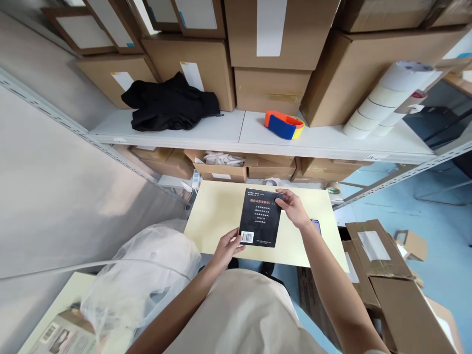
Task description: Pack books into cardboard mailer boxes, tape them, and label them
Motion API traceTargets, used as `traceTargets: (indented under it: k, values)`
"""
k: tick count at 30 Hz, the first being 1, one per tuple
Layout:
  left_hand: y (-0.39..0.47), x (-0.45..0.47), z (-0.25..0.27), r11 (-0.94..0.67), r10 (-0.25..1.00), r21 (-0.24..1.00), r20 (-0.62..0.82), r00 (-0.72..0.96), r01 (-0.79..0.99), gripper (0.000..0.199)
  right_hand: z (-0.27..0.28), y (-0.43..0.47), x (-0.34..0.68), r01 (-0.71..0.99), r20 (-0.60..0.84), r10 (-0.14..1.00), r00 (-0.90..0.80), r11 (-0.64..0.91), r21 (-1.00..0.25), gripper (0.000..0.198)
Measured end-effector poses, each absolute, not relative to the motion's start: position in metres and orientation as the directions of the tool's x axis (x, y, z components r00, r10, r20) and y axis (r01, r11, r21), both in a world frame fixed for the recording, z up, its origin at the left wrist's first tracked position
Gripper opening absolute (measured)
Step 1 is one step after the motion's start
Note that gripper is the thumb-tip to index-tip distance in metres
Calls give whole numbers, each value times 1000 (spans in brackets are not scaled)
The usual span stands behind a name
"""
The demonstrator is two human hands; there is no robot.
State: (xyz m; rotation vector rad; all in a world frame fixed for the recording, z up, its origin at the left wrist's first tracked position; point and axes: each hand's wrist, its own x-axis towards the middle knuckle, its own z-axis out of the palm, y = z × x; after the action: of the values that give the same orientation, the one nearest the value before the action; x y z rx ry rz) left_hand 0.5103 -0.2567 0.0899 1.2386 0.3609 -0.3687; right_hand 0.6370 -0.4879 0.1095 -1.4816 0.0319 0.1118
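Note:
A black book [261, 221] with red and white print and a white barcode is held up over the pale yellow table [214, 206], its back cover facing me. My left hand [225, 247] pinches its lower left corner near the barcode. At the upper right corner, my right hand [291, 206] grips the edge between thumb and fingers. A phone [316, 226] lies on the table, partly hidden behind my right forearm.
Behind the table a shelf [236, 132] carries cardboard boxes [273, 91], a black garment [173, 105], a coloured band [283, 126] and tape rolls [383, 101]. Clear plastic wrap [147, 265] bulges at the left. Opened cartons [401, 295] stand at the right.

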Motion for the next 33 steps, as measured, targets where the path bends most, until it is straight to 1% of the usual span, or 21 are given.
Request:
traceTargets:
  k: [3, 5, 12, 14, 16, 18, 20, 22, 24, 26, 28, 30, 31, 33]
  values:
    - [-251, 514, 86, 214, -5, 872, -450, 893, 441, 47, 110, -490, 635, -124, -118, 76, 990, 84, -989, 44]
    - [-247, 515, 83, 206, 9, 877, -446, 895, 435, 48, 113, -491, 634, -134, -128, 71, 989, 89, -987, 44]
    - [-235, 517, 82, 259, -91, 856, -439, 894, 447, 49, 121, -491, 633, -180, -172, 104, 980, 78, -981, 44]
    - [-231, 518, 80, 286, -94, 848, -438, 894, 446, 50, 122, -494, 633, -193, -186, 112, 976, 56, -980, 45]
    - [-228, 520, 78, 337, -58, 834, -444, 894, 436, 53, 126, -498, 633, -189, -178, 164, 970, 53, -981, 49]
    - [-225, 523, 78, 406, -19, 811, -453, 891, 421, 58, 132, -501, 634, -130, -115, 259, 959, 41, -991, 55]
    - [-222, 526, 80, 462, -24, 784, -457, 889, 415, 65, 144, -501, 636, 1, -7, 352, 936, -23, -1000, 53]
    - [-223, 528, 83, 485, -88, 757, -457, 885, 439, 71, 159, -496, 640, 178, 103, 424, 900, -140, -974, 42]
    - [-226, 528, 86, 469, -169, 737, -465, 869, 486, 77, 174, -489, 644, 337, 199, 466, 862, -234, -912, 31]
    - [-230, 527, 87, 405, -242, 728, -497, 833, 552, 80, 186, -480, 648, 410, 241, 496, 834, -264, -873, 26]
    - [-231, 528, 87, 313, -255, 752, -522, 814, 580, 75, 192, -472, 651, 352, 181, 520, 835, -250, -902, 28]
    - [-227, 532, 87, 263, -194, 805, -495, 847, 532, 61, 195, -466, 652, 231, 69, 530, 845, -246, -941, 32]
    - [-224, 536, 88, 257, -150, 842, -451, 880, 475, 56, 195, -464, 653, 183, 28, 521, 853, -249, -951, 33]
    - [-217, 544, 91, 240, -91, 910, -325, 941, 337, 61, 193, -462, 656, 143, -9, 496, 868, -266, -953, 33]
